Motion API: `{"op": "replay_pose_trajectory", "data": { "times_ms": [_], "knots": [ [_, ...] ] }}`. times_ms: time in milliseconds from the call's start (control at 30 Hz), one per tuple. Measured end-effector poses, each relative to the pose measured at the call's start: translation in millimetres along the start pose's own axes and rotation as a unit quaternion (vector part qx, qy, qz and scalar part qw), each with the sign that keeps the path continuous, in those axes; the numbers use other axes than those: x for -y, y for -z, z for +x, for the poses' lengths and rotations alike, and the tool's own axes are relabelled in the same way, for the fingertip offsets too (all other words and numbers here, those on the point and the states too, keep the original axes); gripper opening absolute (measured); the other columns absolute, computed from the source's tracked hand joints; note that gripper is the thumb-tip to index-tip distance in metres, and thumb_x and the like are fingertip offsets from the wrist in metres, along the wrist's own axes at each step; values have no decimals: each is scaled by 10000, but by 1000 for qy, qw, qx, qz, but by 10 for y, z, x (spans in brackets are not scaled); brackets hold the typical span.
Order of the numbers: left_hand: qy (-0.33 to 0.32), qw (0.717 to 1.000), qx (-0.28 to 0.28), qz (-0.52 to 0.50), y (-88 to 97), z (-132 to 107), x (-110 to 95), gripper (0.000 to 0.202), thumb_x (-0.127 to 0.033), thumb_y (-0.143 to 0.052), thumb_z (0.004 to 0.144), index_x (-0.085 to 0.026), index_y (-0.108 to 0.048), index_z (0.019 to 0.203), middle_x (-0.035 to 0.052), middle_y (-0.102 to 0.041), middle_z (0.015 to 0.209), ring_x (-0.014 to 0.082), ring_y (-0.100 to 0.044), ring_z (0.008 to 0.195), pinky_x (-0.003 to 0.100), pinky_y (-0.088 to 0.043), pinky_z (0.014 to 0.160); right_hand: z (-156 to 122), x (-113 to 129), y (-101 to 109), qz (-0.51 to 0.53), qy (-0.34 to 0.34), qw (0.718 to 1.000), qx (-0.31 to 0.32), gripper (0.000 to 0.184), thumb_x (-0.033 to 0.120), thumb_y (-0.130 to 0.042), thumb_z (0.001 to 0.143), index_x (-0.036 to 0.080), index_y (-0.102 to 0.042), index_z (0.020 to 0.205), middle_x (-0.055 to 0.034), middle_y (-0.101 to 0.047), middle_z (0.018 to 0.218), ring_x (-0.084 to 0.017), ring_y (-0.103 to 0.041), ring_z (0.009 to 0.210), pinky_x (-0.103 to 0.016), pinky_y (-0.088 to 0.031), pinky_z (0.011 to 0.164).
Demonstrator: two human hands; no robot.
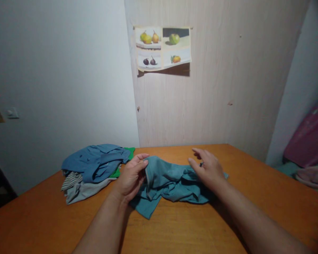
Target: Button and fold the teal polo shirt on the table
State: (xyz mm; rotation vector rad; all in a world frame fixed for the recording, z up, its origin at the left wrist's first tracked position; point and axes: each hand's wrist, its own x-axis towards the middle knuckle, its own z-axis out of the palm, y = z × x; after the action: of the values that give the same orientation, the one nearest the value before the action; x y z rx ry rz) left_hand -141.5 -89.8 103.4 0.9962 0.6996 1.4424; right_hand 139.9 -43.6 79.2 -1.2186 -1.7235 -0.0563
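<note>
A crumpled teal garment (172,180) lies on the wooden table in front of me; its folds hide which kind it is. Between thumb and fingers, my left hand (134,174) pinches a stitched edge at its left end and holds that part slightly raised. A flat corner of the cloth sticks out toward me below. My right hand (206,167) hovers over the garment's right end, thumb and fingers apart, with nothing held. Whether its lower edge touches the cloth is not clear.
To the left is a heap of clothes: a blue garment (103,160) on top, a striped one (72,180), a grey one (88,190) and some green cloth (116,173). The orange-brown table (185,225) meets a wall with a fruit poster (163,48). Pink items (307,137) stand beyond its right side.
</note>
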Motion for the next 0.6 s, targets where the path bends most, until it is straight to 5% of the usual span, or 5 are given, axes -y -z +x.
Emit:
{"op": "replay_pose_trajectory", "data": {
  "times_ms": [100,233,300,500,600],
  "knots": [
    [60,993,100,23,-143,-132,42,331,-275,-812,760,-206,-618,1019,25,-702,834,140,-649,654,232,-511,616,-181,327,-94,111,71,978,159,787,422,-703,774,310,-414,1498,-101,-595,1354,-268,-626,1057,-419,-478,934],
    [88,985,144,38,-233,-206,65,359,-327,-832,745,-187,-645,1018,79,-737,920,177,-684,736,276,-521,696,-286,474,-186,215,61,935,275,257,276,-618,794,291,-733,1023,-13,-734,980,-235,-650,936,-352,-501,862],
    [64,991,114,37,-197,-157,59,355,-335,-813,769,-175,-646,1038,117,-747,1003,199,-704,840,297,-524,778,-230,407,-178,305,-32,923,232,151,235,-555,802,239,-706,799,4,-707,781,-200,-634,777,-303,-508,732],
    [-3,988,-56,143,57,104,93,319,-394,-784,785,-176,-646,973,107,-748,998,166,-685,834,240,-497,721,141,-152,-3,464,-328,817,-100,133,312,-678,711,212,-591,697,40,-600,566,-140,-532,508,-246,-439,476],
    [-11,975,-41,220,83,123,168,339,-421,-787,772,-170,-684,975,100,-733,971,173,-667,827,238,-486,705,256,-467,40,465,-385,774,-191,113,270,-664,695,230,-560,709,42,-602,567,-152,-567,507,-263,-481,457]
  ]
}}
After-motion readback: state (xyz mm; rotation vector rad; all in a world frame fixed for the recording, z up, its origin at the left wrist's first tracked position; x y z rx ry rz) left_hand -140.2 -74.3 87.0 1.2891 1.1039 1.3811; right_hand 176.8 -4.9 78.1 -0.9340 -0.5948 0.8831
